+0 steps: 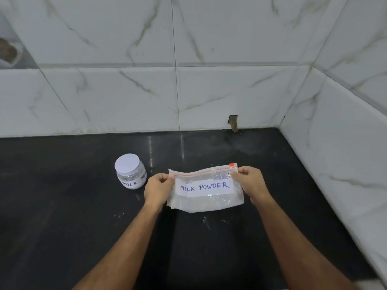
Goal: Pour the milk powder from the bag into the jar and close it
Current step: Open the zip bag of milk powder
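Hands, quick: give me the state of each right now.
Left hand: closed, pinching the milk powder bag's left top corner.
Right hand: closed, pinching its right top corner.

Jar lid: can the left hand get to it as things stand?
Probably yes. The jar stands just left of the left hand with bare counter between, lid exposed on top. But that hand is pinching the bag.

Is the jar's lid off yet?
No, the white lid sits on the jar, left of the bag that both hands hold.

Bag [206,197] label: "MILK POWDER". Jar [131,174] label: "MILK PO", rest hidden.
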A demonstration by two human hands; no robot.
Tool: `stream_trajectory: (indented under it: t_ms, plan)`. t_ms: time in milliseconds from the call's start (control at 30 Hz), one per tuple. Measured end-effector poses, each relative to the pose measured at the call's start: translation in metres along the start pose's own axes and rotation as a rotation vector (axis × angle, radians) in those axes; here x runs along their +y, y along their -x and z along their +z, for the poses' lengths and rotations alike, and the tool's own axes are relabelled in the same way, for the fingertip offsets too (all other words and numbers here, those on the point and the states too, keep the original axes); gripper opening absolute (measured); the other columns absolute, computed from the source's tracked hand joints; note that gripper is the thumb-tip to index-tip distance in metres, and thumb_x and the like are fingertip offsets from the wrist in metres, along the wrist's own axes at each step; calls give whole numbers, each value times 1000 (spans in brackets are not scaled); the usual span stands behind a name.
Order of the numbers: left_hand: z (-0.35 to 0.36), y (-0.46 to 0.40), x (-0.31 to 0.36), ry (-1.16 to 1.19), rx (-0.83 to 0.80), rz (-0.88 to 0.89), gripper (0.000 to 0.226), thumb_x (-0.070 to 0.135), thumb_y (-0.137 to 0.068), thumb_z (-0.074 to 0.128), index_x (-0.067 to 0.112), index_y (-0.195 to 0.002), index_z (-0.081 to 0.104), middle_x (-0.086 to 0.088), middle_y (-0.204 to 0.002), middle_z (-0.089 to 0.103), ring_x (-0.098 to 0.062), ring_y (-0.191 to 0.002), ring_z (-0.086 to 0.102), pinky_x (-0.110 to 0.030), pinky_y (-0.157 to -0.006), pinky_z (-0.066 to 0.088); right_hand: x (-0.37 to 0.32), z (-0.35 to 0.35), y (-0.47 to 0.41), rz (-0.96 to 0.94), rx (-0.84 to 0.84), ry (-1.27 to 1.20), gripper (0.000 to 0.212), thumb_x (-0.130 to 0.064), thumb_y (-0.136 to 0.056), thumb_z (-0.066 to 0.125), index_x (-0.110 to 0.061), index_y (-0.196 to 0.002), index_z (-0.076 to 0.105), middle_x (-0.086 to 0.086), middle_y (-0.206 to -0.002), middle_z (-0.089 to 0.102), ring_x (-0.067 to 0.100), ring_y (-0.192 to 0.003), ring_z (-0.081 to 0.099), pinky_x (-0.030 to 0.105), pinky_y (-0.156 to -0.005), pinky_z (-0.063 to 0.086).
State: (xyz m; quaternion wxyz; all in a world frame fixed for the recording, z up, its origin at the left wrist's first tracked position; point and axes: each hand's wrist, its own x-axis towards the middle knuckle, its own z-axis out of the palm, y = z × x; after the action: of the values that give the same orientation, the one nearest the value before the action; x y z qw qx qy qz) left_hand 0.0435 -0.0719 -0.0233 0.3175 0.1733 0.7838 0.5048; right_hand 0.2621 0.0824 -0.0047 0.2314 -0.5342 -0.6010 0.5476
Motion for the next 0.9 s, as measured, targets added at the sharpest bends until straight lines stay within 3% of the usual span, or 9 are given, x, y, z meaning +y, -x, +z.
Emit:
stream_trajectory:
  t_ms: [133,267,333,433,533,633,700,800,900]
  plan:
    - [-10,3,21,166,-17,72,16,16,-92,62,3,-84,68,-12,-86,73,-19,-77,63,-38,-72,54,-18,-12,10,-99,44,-121,8,-9,-93,66,-7,-89,71,9,-87,77,18,-73,74,26,-55,55]
    - [-17,4,49,208,-9,136,13,14,-94,61,7,-85,67,-1,-80,69,-17,-75,59,-23,-63,47,-41,-17,11,-155,35,-218,9,-15,-96,65,-11,-94,73,7,-88,78,21,-78,75,41,-71,62]
    - [-17,3,66,132,58,208,9,18,-94,61,13,-96,69,5,-92,69,-14,-87,63,-21,-72,48,-53,-18,11,-176,51,-241,9,-14,-95,66,-9,-94,73,7,-86,77,18,-74,74,39,-69,62]
    - [-8,3,95,-176,190,447,34,31,-92,63,16,-122,66,6,-117,68,-13,-110,62,-29,-94,46,-67,-14,11,-194,56,-270,10,-12,-95,65,-6,-94,73,7,-79,75,15,-67,70,35,-66,62]
    - [18,12,128,-330,44,698,37,33,-91,66,18,-124,67,4,-123,69,-12,-115,61,-35,-104,46,-75,-7,9,-197,44,-304,8,-11,-93,66,-5,-92,72,8,-76,73,18,-65,69,34,-61,60]
    - [49,17,153,-478,-158,789,41,34,-92,66,18,-129,64,1,-129,67,-15,-121,58,-38,-107,43,-79,-3,9,-195,36,-315,9,-12,-93,67,-5,-93,72,15,-84,73,23,-71,71,36,-63,61]
    - [63,13,161,-571,-259,772,34,36,-92,64,19,-122,69,2,-121,70,-15,-114,62,-38,-104,45,-81,-2,11,-198,6,-345,9,-12,-92,68,-4,-91,71,17,-83,71,25,-71,69,36,-61,61]
    - [70,3,161,-551,-361,706,15,36,-92,66,23,-87,73,8,-85,71,-11,-80,62,-33,-83,52,-81,-4,14,-208,-16,-360,8,-11,-91,69,-4,-88,71,16,-77,68,23,-65,66,31,-54,57]
    - [68,-2,158,-475,-419,681,22,32,-92,67,20,-74,68,8,-72,64,-9,-66,53,-30,-70,46,-80,-6,13,-211,-13,-337,7,-10,-91,68,-6,-85,70,13,-76,69,22,-64,66,33,-57,58]
